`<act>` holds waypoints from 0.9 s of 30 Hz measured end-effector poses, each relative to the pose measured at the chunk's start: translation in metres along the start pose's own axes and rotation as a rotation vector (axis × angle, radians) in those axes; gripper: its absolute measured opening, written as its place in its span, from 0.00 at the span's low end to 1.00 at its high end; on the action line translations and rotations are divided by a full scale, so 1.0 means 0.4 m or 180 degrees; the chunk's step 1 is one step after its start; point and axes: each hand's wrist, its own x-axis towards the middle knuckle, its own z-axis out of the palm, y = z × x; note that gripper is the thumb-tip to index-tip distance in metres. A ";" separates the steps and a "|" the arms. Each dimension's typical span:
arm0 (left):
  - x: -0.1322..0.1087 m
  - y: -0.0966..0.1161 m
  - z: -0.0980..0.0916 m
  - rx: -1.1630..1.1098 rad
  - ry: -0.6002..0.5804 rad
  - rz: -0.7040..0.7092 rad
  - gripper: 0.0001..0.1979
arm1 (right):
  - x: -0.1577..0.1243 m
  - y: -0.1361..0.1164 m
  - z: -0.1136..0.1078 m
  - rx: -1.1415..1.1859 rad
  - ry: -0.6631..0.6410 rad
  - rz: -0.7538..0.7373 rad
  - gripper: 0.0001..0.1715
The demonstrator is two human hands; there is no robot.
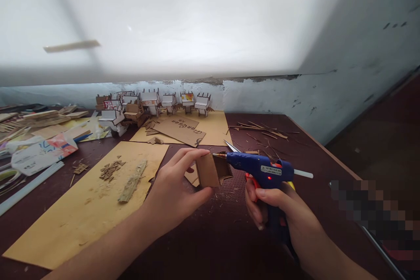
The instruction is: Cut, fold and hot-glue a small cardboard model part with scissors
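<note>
The folded cardboard piece (pixel 208 172), pinched between the fingers of the left hand (pixel 173 183), is best held still while the glue gun (pixel 251 166) just right of them, wrapped by the right hand's (pixel 284 208) fingers, guides its nozzle (pixel 221 155) lightly along the edge.

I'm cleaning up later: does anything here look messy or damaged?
Yes: cardboard scraps and a ragged strip litter the yellow board left of the left hand, and dark marks dot the wall at right, as if paint had chipped.
</note>
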 end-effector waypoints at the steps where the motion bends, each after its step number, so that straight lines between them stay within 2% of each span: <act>1: 0.000 0.000 0.000 0.0004 0.0013 0.0000 0.31 | 0.000 0.001 -0.001 -0.0010 0.0001 0.0005 0.17; 27: 0.003 -0.003 -0.003 0.0022 0.0129 0.0030 0.29 | 0.007 0.011 -0.007 -0.0024 -0.0110 -0.0038 0.18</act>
